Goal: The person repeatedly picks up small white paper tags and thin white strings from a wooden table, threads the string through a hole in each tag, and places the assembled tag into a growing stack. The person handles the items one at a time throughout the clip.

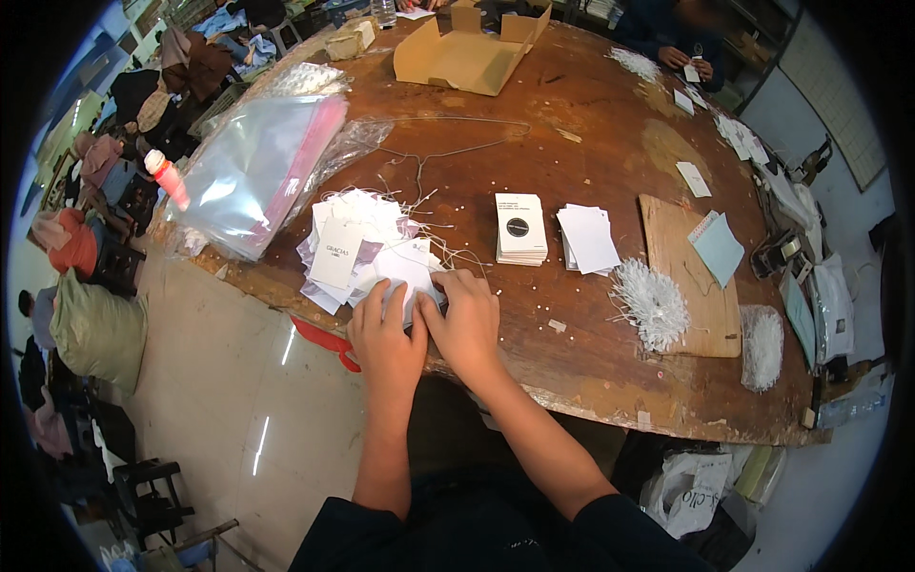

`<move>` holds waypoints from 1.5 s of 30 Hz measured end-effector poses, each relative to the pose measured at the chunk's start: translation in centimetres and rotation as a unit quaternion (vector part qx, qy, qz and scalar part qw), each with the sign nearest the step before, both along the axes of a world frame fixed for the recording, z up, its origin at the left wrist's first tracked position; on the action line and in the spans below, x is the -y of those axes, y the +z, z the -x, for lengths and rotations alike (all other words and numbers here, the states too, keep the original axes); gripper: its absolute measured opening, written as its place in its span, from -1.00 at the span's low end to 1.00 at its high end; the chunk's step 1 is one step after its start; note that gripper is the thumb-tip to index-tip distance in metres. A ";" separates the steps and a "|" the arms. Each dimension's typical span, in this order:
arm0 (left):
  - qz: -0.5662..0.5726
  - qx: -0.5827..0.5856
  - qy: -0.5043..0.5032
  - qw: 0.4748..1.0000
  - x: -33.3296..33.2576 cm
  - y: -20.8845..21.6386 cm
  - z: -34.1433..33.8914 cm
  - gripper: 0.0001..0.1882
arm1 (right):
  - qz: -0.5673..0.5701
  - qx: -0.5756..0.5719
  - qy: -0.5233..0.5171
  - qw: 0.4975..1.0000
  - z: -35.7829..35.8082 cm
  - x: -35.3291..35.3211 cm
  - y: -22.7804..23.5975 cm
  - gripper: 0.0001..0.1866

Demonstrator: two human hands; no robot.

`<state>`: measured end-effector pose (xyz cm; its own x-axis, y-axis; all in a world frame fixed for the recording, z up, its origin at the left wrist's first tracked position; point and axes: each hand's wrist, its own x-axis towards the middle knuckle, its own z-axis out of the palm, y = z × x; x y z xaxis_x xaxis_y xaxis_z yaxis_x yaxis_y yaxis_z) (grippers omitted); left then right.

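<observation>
A loose heap of white hang tags [335, 253] with white strings lies near the table's front edge. My left hand [386, 329] rests at the near side of this heap, its fingers over a white hang tag [408, 270] and its thumb at the tag's lower edge. My right hand [467, 319] pinches at the same tag's right side with curled fingers, the two thumbs close together. What lies under my fingertips is partly hidden. Right of the heap stand a neat stack of printed cards [519, 229] with a black round mark and a smaller stack of white cards [589, 238].
Clear plastic bags [257, 172] and a glue bottle [168, 179] lie at left. An open cardboard box [467, 57] and bent wire hanger [419, 157] lie farther back. A string bundle [653, 303] overlaps a wooden board [705, 315] at right. Another person's hands [688, 65] work at far right.
</observation>
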<state>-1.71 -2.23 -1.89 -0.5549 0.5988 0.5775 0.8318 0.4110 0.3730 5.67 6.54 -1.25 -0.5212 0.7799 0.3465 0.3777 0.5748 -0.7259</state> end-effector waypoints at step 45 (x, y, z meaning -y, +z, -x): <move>0.111 0.089 -0.106 0.984 -15.2 4.2 -3.2 -0.02 | -0.110 0.202 -0.246 0.942 -12.7 -12.1 2.2 -0.47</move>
<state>1.44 12.99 2.34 -0.4846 0.8122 0.3247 0.8374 0.3234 0.4407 18.41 18.65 0.91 -0.2399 0.8935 0.3797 0.8570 0.3787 -0.3495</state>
